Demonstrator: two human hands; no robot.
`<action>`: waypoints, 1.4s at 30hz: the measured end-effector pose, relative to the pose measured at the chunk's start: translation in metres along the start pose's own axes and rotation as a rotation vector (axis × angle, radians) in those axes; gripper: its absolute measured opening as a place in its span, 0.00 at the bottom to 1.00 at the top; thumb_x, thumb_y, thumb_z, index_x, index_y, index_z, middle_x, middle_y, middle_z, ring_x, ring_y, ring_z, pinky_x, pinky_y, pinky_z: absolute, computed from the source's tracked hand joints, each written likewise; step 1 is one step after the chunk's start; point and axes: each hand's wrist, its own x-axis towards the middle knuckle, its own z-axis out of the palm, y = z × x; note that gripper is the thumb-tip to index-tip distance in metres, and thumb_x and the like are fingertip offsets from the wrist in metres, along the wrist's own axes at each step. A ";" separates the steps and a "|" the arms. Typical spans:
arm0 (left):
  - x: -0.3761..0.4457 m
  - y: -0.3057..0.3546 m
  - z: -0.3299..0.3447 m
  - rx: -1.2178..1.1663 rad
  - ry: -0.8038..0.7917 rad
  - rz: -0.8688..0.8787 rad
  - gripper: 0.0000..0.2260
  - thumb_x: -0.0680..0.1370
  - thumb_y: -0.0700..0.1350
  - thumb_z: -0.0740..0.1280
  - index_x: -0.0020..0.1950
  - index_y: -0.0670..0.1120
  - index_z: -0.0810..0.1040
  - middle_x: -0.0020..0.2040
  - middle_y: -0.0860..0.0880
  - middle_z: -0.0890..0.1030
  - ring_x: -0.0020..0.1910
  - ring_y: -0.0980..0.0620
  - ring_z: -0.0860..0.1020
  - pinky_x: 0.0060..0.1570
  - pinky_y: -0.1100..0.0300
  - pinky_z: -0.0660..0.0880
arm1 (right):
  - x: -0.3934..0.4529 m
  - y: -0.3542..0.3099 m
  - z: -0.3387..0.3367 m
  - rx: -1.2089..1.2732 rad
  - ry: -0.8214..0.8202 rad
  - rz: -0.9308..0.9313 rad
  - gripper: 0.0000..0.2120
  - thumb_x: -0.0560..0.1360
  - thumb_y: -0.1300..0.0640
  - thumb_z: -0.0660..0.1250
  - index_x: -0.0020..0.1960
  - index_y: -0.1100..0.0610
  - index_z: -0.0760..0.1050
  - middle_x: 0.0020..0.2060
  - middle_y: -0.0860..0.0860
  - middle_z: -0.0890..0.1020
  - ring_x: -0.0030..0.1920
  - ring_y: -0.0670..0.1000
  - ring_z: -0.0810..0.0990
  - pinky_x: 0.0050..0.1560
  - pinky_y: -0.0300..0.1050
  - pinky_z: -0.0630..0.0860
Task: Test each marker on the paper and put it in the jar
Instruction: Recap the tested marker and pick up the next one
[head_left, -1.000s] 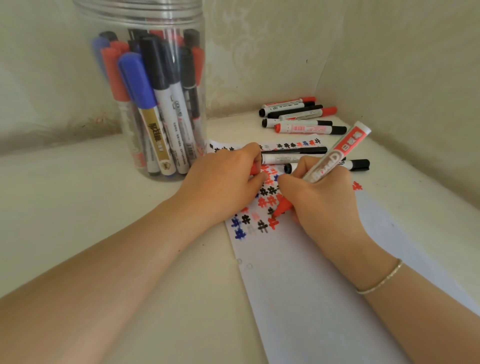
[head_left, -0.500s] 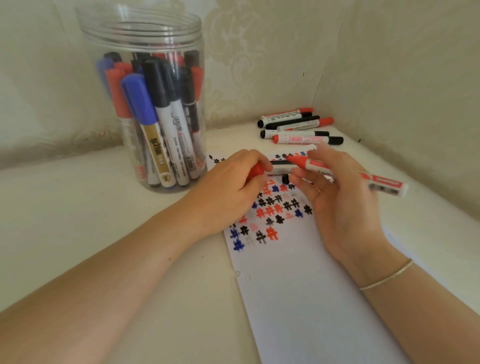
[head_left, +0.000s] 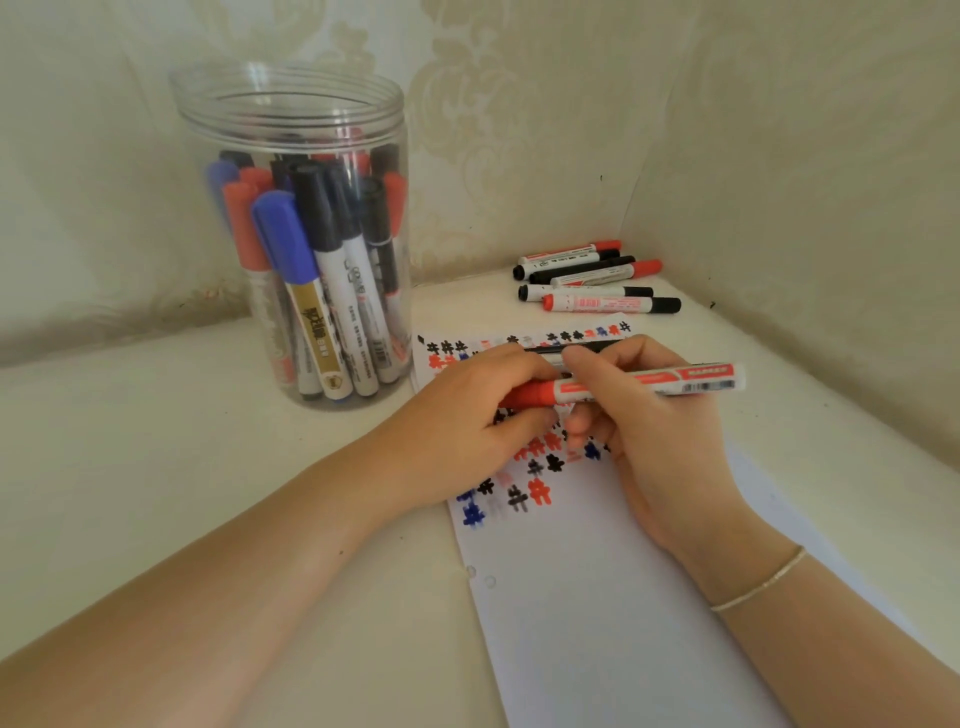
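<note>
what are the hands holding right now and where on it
Both hold one red marker: the right hand grips the middle of its barrel, the left hand pinches the red cap at its end.

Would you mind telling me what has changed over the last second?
The right hand lifted the red marker off the paper and turned it level; the left hand has now pushed the red cap onto its tip. The jar and the loose markers stayed put.
</note>
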 end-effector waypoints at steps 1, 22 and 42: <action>0.000 0.000 -0.001 -0.032 -0.004 -0.007 0.09 0.78 0.44 0.64 0.58 0.50 0.77 0.46 0.56 0.77 0.46 0.60 0.75 0.47 0.66 0.71 | 0.000 -0.001 0.000 -0.001 -0.029 0.000 0.08 0.70 0.60 0.72 0.36 0.61 0.75 0.28 0.58 0.80 0.25 0.51 0.77 0.29 0.44 0.75; 0.000 0.006 0.001 -0.242 0.188 -0.306 0.15 0.80 0.47 0.57 0.40 0.41 0.77 0.27 0.54 0.69 0.29 0.56 0.68 0.32 0.63 0.64 | -0.007 0.004 0.007 -0.529 0.111 -0.384 0.19 0.78 0.57 0.64 0.30 0.59 0.66 0.23 0.47 0.65 0.25 0.44 0.62 0.27 0.36 0.61; 0.028 0.110 -0.173 0.583 0.964 0.056 0.08 0.71 0.43 0.62 0.46 0.46 0.64 0.27 0.56 0.68 0.25 0.56 0.68 0.27 0.63 0.64 | 0.122 -0.024 0.032 -1.927 -0.288 -0.211 0.20 0.77 0.61 0.59 0.69 0.56 0.64 0.65 0.56 0.71 0.63 0.57 0.71 0.60 0.51 0.70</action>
